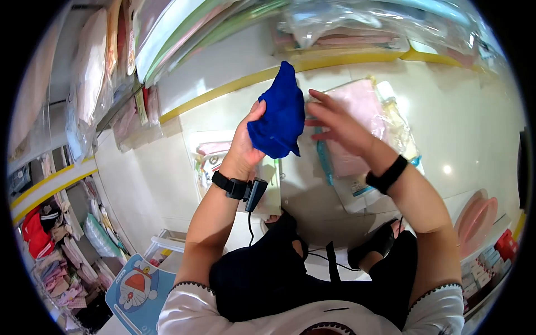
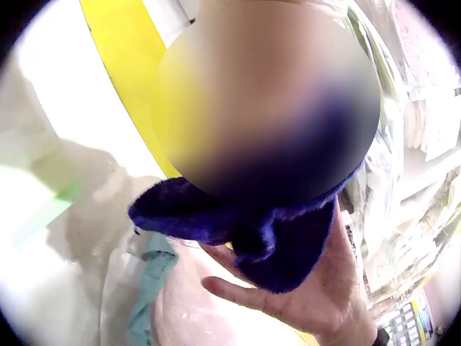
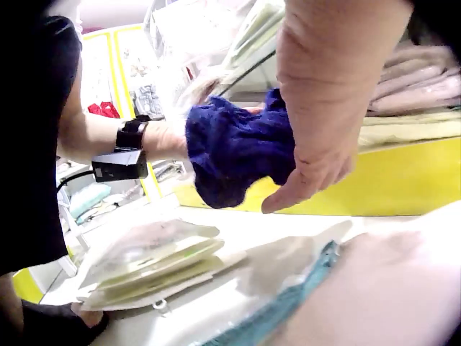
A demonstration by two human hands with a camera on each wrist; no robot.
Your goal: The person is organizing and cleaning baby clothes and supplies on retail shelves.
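Observation:
A crumpled, deep-blue fuzzy cloth (image 1: 279,114) is held up in my left hand (image 1: 244,148), whose thumb lies over its left edge. In the left wrist view a blurred patch covers the upper part of the cloth (image 2: 284,249). My right hand (image 1: 341,127) is beside the cloth's right edge with its fingers extended and spread apart. From the right wrist view, the right hand (image 3: 317,162) overlaps the cloth's side, thumb pointing down. Most of the left hand's fingers are hidden behind the cloth.
Below on the pale floor lie a pink bagged package (image 1: 357,106) and a flat pack (image 1: 209,149) with small printed pictures. Shelves with yellow edging (image 1: 223,92) and plastic-wrapped goods run along the far and left sides. Pink basins (image 1: 477,220) stand at right, a blue cartoon-printed seat (image 1: 137,287) at lower left.

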